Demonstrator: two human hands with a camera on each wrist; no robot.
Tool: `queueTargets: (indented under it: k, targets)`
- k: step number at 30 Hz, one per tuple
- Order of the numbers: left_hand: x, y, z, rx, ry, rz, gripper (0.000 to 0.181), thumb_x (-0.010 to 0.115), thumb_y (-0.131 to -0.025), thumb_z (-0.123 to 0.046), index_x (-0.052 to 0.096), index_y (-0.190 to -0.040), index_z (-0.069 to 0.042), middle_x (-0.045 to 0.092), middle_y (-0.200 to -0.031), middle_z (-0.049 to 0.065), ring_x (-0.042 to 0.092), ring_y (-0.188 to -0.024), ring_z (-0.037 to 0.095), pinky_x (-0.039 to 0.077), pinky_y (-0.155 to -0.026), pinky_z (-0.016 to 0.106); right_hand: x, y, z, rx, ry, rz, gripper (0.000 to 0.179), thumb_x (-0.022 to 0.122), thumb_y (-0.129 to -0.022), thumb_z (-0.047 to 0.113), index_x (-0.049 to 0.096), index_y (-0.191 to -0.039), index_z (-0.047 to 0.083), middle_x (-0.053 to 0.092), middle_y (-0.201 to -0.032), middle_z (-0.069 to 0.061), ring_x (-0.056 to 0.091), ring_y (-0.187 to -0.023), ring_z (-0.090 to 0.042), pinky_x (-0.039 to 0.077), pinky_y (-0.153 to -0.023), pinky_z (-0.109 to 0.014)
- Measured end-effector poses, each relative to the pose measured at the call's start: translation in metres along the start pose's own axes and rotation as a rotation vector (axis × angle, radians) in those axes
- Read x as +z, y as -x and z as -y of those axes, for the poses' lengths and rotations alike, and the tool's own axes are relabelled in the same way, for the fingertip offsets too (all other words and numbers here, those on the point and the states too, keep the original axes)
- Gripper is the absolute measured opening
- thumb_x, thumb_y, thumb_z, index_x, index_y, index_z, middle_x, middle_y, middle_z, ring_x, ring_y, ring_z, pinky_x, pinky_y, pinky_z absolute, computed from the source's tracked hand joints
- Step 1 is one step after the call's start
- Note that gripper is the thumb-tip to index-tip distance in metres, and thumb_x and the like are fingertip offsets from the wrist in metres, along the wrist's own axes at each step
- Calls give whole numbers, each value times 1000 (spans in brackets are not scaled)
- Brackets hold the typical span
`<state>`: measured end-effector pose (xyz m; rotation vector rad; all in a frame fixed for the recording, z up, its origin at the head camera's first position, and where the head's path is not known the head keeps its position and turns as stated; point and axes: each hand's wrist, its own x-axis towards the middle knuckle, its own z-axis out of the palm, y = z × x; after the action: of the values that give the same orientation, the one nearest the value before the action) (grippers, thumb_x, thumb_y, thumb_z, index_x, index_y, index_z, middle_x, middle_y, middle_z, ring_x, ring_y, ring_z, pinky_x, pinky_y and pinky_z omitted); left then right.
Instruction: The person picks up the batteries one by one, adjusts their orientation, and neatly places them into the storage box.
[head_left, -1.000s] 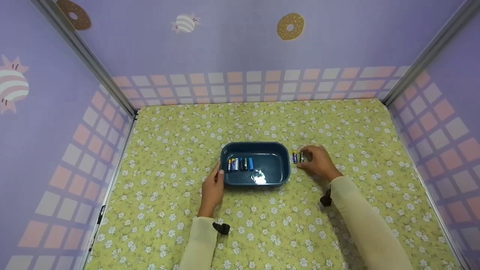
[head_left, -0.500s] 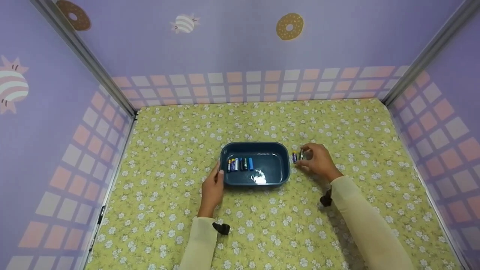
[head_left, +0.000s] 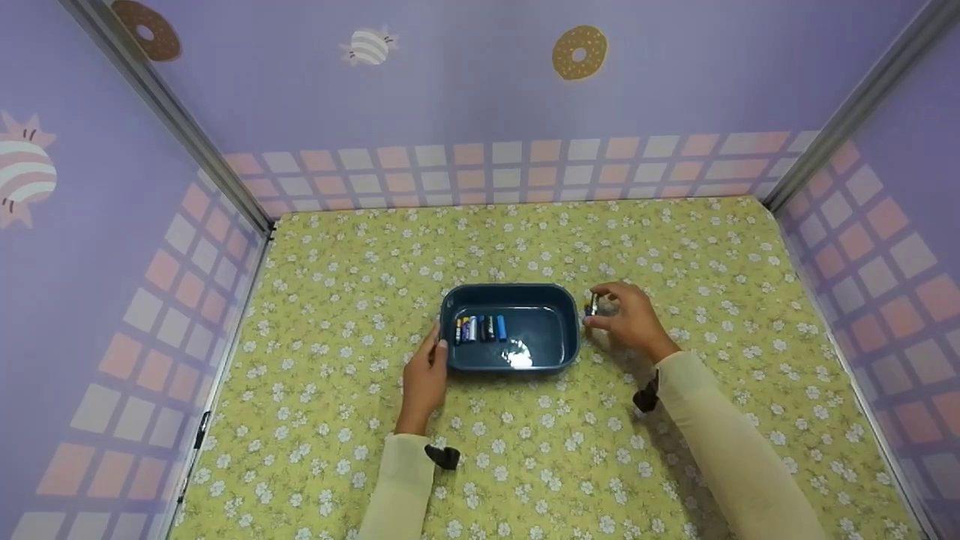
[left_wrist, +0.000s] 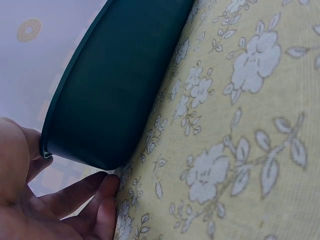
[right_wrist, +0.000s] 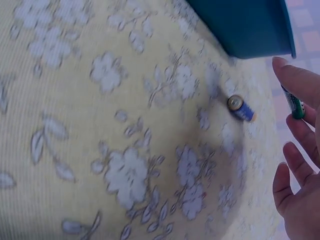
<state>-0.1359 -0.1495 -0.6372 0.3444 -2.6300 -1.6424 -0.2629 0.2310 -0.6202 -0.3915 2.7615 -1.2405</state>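
Note:
A dark teal plastic basin (head_left: 510,367) stands on the cloth in front of me. My left hand (head_left: 424,379) holds its left end, thumb at the rim and other fingers low against the outer wall. Inside, toward the left, several batteries (head_left: 482,329) lie side by side in a row. Just off the basin's right end, my right hand (head_left: 628,319) pinches a green-ended battery (right_wrist: 296,106) between thumb and fingers, raised over the cloth. Below it, a blue-purple battery (right_wrist: 241,108) with a yellow end lies on the cloth, partly hidden by the hand in the head view.
A yellow flowered cloth (head_left: 337,277) covers the tabletop. Purple printed walls (head_left: 480,90) enclose it at the back and both sides. A black pen-like item (head_left: 202,430) lies along the left edge. A dark camera mount sits on each wrist.
My right hand has lifted the green-ended battery off the cloth and moved it left, toward the basin, over the purple battery. My left hand and the basin have stayed put.

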Motion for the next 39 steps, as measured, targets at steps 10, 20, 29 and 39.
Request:
queueTargets:
  k: [10,20,29,39]
  targets:
    - [0,1,0,6,10,-7,54,41,-109,-51,36,-160,-33,45,-160,3,59,-131,28,51,-100,53,4,-2,16,-42,-7,-20,56,86,-85,22,65,-135,9,62,-131,-12,55,-120,-40,48,-96,-57]
    - [-1,1,-1,9,5,-5,53,42,-109,-50,36,-160,-34,61,-144,6,65,-101,26,50,-88,47,-2,-3,22,-52,-17,-48,57,87,-84,27,65,-135,12,62,-128,-11,55,-121,-40,46,-98,-56]
    - [0,1,0,19,-6,-6,54,41,-110,-48,37,-160,-30,60,-145,5,58,-91,21,45,-82,42,4,-8,38,-105,-2,-40,55,88,-82,34,68,-131,17,65,-126,-9,58,-118,-40,47,-98,-53]
    - [0,1,0,31,-7,-8,51,42,-110,-45,37,-160,-32,68,-117,7,50,-75,19,43,-75,40,20,-14,63,-159,-18,-32,54,89,-81,34,68,-129,21,65,-121,-5,62,-110,-30,50,-79,-43]
